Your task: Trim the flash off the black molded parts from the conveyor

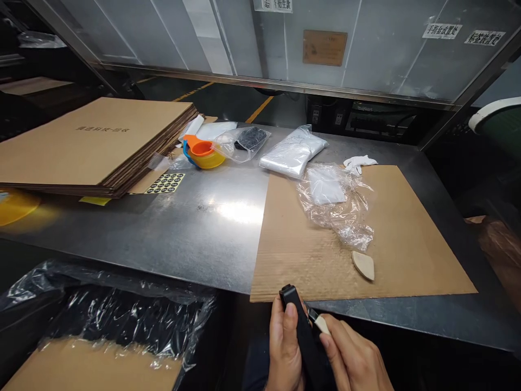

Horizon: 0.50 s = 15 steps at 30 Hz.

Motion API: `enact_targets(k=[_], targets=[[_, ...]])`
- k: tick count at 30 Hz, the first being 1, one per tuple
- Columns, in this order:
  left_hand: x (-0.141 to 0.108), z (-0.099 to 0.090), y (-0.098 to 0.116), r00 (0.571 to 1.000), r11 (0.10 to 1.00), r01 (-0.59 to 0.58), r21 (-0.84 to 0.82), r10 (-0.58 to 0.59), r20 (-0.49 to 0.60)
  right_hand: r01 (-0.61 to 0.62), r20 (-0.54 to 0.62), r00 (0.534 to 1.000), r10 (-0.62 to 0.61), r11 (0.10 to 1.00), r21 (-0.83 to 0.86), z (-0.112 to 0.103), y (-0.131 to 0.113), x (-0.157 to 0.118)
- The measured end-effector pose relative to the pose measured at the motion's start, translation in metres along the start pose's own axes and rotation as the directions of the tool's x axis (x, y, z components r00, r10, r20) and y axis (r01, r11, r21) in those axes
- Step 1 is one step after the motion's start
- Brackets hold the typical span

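Just off the near edge of the metal table [195,239], the left hand [283,347] has its thumb and fingers clamped around a long black part [302,331], while the right hand [355,353] pinches a small cream-and-metal piece [321,325] right up by it, can't tell if they're actually touching. Beyond them, a beige pad [363,265] and some crumpled clear plastic [355,224] sit on a flat cardboard sheet [411,233].

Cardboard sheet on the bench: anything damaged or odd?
The cardboard sheet looks worn: its surface is ridged and rumpled toward the near left. A crumpled clear bag lies untidily on it; a white glove is bunched at its far edge.
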State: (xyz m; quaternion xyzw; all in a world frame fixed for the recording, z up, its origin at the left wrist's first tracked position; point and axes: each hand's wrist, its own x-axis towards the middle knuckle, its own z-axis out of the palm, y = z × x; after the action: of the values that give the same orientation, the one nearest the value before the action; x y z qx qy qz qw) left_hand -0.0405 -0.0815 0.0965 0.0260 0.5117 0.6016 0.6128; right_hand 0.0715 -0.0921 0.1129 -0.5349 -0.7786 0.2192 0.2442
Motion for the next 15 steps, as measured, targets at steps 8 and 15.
enact_targets(k=[8,15], targets=[[-0.0017,0.0028,-0.0001,0.998,1.000,-0.013,0.008,0.014,-0.058,0.024,-0.045,0.999,-0.027,0.998,-0.054,-0.0001,-0.0045,0.0047],[-0.0018,0.0015,-0.0004,1.000,1.000,-0.020,0.015,0.020,-0.004,0.032,-0.047,0.998,-0.036,0.996,-0.080,0.0004,-0.0050,0.0051]])
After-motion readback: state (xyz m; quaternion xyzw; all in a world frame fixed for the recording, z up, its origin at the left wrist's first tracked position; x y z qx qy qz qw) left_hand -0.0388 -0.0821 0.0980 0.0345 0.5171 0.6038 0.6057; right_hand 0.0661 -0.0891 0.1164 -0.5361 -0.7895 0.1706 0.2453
